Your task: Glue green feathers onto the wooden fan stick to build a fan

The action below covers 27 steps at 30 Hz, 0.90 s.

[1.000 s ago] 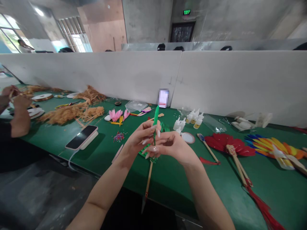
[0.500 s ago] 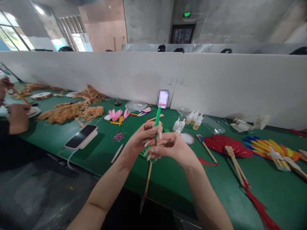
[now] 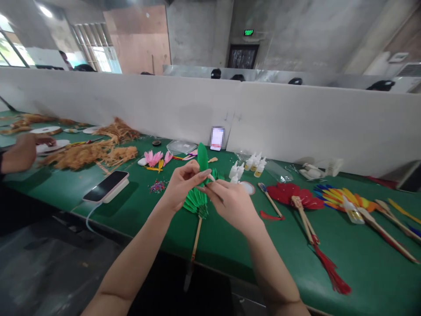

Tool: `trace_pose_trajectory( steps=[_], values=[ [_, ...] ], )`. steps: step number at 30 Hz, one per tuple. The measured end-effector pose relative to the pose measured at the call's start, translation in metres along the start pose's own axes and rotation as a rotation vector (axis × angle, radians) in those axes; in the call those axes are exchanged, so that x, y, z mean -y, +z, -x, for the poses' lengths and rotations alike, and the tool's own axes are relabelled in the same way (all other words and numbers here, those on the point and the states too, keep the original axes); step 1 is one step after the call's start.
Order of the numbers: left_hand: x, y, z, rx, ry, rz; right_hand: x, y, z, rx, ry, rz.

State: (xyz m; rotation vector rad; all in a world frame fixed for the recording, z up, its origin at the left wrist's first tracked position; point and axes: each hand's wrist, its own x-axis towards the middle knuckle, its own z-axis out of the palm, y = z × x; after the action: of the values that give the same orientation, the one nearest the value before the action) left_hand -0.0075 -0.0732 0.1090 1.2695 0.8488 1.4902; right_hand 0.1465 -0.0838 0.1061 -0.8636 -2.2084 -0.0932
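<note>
My left hand [image 3: 184,182] pinches the lower part of an upright green feather [image 3: 203,157] between thumb and fingers. Close against it, my right hand [image 3: 223,197] has its fingers pressed together at the feather's base; whether they grip the feather itself is hidden. Beneath both hands, a green feather fan [image 3: 195,202] lies on the green table [image 3: 148,232]. Its thin wooden handle [image 3: 197,239] points toward me and reaches past the table edge. My hands cover part of the fan.
Small glue bottles [image 3: 255,162] and a red feather fan [image 3: 292,196] lie to the right. Pink feathers [image 3: 153,158], colorful bits [image 3: 158,186] and a phone [image 3: 107,185] are at left. Another person's hand [image 3: 44,140] is far left. A lit phone [image 3: 217,138] leans on the partition.
The green feather has turned its broad side toward the camera. My hands have shifted slightly, uncovering more of the fan. The other person's hand has moved over a white disc. The view has shifted.
</note>
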Motion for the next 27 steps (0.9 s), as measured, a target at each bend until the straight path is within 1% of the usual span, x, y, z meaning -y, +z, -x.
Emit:
trace_pose_trajectory(
  steps=[3, 6, 9, 13, 15, 18, 20, 22, 24, 27],
  values=[
    [-0.003, 0.001, 0.009, 0.041, -0.028, 0.041, 0.002, -0.004, 0.001, -0.026, -0.12, 0.026],
    [-0.01, 0.006, 0.017, 0.071, -0.052, 0.132, 0.006, -0.005, 0.001, -0.069, -0.205, -0.055],
    [-0.017, 0.014, 0.024, 0.077, -0.046, 0.236, 0.009, -0.002, 0.002, -0.139, -0.244, -0.18],
    [-0.023, 0.027, 0.031, 0.113, -0.069, 0.356, 0.013, -0.001, 0.004, -0.261, -0.276, -0.309],
    [-0.023, 0.035, 0.033, 0.105, -0.081, 0.411, 0.015, -0.002, 0.006, -0.315, -0.231, -0.331],
    [-0.022, 0.044, 0.034, 0.057, -0.1, 0.462, 0.016, -0.005, 0.007, -0.351, -0.104, -0.344],
    [-0.021, 0.048, 0.034, 0.029, -0.119, 0.48, 0.016, -0.008, 0.007, -0.366, -0.051, -0.418],
    [-0.02, 0.049, 0.033, 0.0, -0.116, 0.491, 0.015, -0.012, 0.007, -0.364, 0.001, -0.538],
    [-0.02, 0.049, 0.031, -0.028, -0.105, 0.494, 0.014, -0.018, 0.008, -0.318, 0.07, -0.655],
    [-0.022, 0.048, 0.028, -0.063, -0.107, 0.482, 0.012, -0.027, 0.009, -0.193, 0.19, -0.831]
  ],
)
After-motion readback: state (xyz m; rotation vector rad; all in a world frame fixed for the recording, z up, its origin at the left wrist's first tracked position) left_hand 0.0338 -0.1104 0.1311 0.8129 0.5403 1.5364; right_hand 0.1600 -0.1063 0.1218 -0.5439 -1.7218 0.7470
